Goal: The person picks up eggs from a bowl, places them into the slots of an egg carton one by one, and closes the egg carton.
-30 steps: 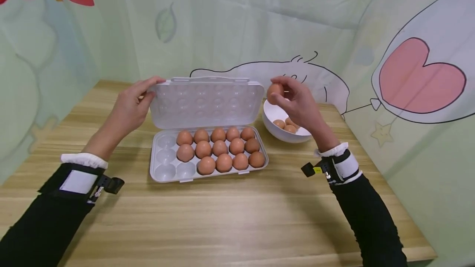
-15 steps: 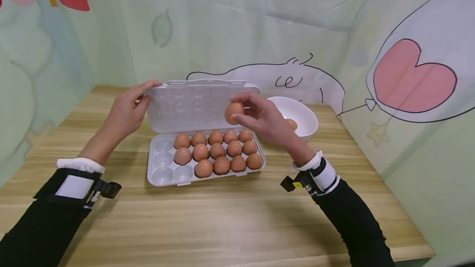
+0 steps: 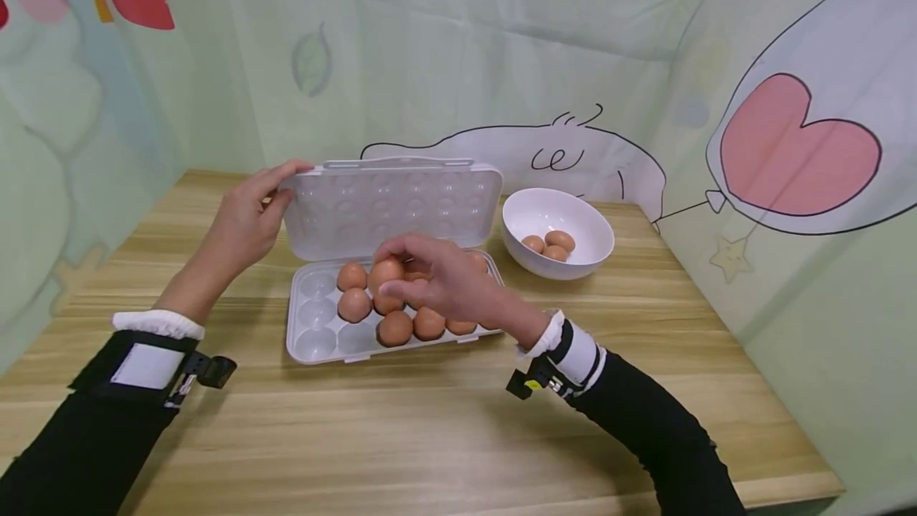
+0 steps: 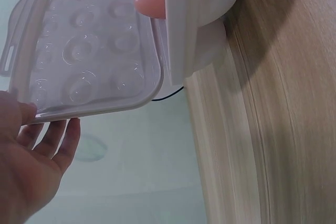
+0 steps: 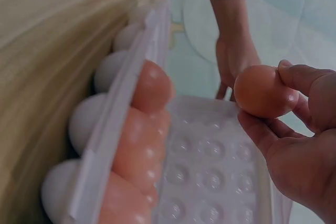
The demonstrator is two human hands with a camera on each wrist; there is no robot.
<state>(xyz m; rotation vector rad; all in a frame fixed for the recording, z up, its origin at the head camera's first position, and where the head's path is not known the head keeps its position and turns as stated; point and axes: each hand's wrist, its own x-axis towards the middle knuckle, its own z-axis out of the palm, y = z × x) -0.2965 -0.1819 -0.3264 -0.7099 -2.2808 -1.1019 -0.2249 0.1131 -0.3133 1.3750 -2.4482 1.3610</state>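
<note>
My left hand (image 3: 247, 213) grips the upper left corner of the raised lid (image 3: 394, 209) of a white plastic egg carton (image 3: 304, 353). In the left wrist view, the thumb lies on the lid's inner side and the fingers behind it. My right hand (image 3: 447, 277) pinches a brown egg (image 5: 265, 92) between thumb and fingers, above the carton. Brown eggs (image 3: 395, 328) fill most cups; the left column and the front cup beside it hold none. The right hand hides several eggs on the carton's right side in the head view.
A white bowl (image 3: 595, 241) with 3 brown eggs (image 3: 556, 245) stands behind and right of the carton on the wooden table (image 3: 430, 436). A printed cloth backdrop (image 3: 430, 62) rises behind and beside the table.
My right hand has carried the egg from above the bowl leftward and down to over the carton. The left hand keeps its hold on the lid.
</note>
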